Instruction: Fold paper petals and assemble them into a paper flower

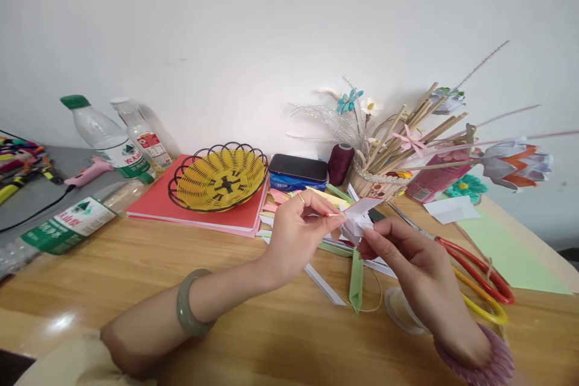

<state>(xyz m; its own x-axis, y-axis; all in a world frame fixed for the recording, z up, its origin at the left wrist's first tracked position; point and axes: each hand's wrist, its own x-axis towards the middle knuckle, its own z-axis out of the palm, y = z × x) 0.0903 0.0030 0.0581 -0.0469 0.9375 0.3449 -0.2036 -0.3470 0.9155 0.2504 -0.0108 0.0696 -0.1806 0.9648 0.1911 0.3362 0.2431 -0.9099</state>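
My left hand (294, 232) and my right hand (414, 259) come together over the table. Between them is a small folded white paper piece (359, 217) with several points and flaps. The left fingers pinch its left side, close to a thin pale stick-like end. On the other side, my right thumb and fingers grip the lower right edge. Just below lies a folded green paper strip (356, 283), beside a white paper strip (324, 285). A pale spool (404, 312) is partly covered by my right hand. Scissors (477, 271) with red handles lie to the right.
Behind the hands are a yellow woven basket (219, 181) on red paper (149, 202), a phone (298, 167) on a blue pack and a maroon thread spool (341, 164). A holder (380, 186) bears sticks and flowers. Plastic bottles (67, 226) occupy the left; green paper (520, 253), the right.
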